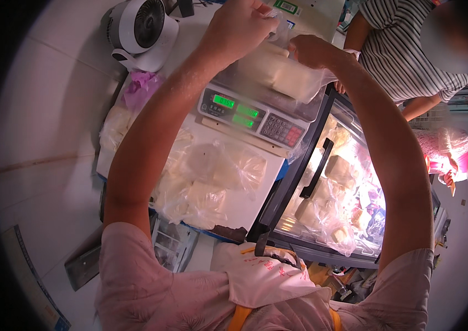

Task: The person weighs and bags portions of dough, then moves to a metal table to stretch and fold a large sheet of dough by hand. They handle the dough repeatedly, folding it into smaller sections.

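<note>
A clear plastic bag with pale cream blocks inside rests on the pan of a digital scale, whose displays glow green. At the top of the view, my left hand pinches the gathered upper part of this bag. My right hand is closed on the bag's other side, just above the blocks, its fingertips partly hidden. Both arms reach forward around the scale's keypad.
Several bagged pale blocks lie on the white counter nearer me. A glass-topped, lit display case with more bags stands to the right. A white fan and a pink bag are at left. People stand beyond the case, one in a striped shirt.
</note>
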The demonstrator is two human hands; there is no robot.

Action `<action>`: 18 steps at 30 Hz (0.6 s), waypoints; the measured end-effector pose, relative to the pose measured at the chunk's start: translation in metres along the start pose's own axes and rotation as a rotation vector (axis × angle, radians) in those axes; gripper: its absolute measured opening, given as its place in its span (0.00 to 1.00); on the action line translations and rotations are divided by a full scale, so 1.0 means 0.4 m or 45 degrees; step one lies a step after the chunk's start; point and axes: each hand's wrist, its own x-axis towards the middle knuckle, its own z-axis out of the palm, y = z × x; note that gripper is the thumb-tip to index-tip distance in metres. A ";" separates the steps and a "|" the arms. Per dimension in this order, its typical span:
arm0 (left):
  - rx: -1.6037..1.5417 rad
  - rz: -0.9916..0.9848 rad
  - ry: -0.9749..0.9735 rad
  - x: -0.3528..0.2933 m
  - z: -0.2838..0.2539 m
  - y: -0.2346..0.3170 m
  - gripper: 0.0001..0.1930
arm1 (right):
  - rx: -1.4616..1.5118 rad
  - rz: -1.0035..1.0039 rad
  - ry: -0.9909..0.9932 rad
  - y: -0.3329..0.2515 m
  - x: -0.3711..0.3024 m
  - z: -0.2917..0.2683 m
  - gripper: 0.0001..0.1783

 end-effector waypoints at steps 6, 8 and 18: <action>0.103 0.021 -0.043 -0.003 -0.006 0.017 0.17 | -0.137 -0.186 0.064 0.013 0.002 0.000 0.20; 0.082 0.072 -0.015 -0.001 -0.006 -0.001 0.17 | 0.014 -0.104 0.004 -0.013 -0.011 -0.022 0.20; -0.029 -0.001 -0.054 0.008 -0.001 0.008 0.15 | 0.029 -0.088 0.005 -0.015 0.001 -0.026 0.16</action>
